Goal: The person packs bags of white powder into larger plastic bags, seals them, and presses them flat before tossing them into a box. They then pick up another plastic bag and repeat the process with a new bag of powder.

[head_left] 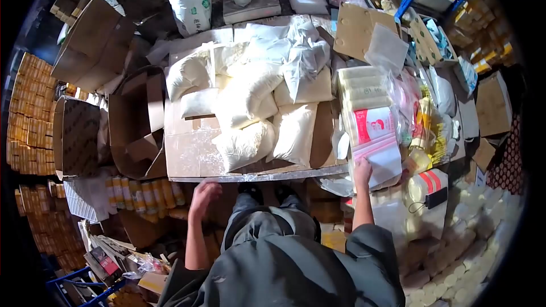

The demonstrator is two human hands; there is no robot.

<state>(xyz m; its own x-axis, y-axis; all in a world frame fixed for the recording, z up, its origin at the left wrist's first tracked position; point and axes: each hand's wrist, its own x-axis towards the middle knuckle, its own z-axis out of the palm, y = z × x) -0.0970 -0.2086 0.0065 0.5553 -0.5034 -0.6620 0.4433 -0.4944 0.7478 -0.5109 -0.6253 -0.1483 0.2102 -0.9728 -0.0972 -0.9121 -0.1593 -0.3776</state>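
My left hand [206, 196] hovers just off the front edge of the cardboard-covered table [187, 148], its fingers apart and holding nothing. My right hand [362, 171] lies at the stack of flat plastic bags [382, 156] on the table's right side, its fingers closed on the bags' near edge. The top bags have pink stripes and a red print. Between and beyond my hands, several filled bags of pale powder [247, 94] lie heaped on the cardboard. One filled bag [294, 135] rests near the front edge.
Open cardboard boxes [136, 122] stand at the left. A white sack [190, 7] and a scale [252, 7] with a small bag on it are at the back. Yellow-and-white rolls [142, 194] lie below left. A black device [436, 198] lies at the lower right.
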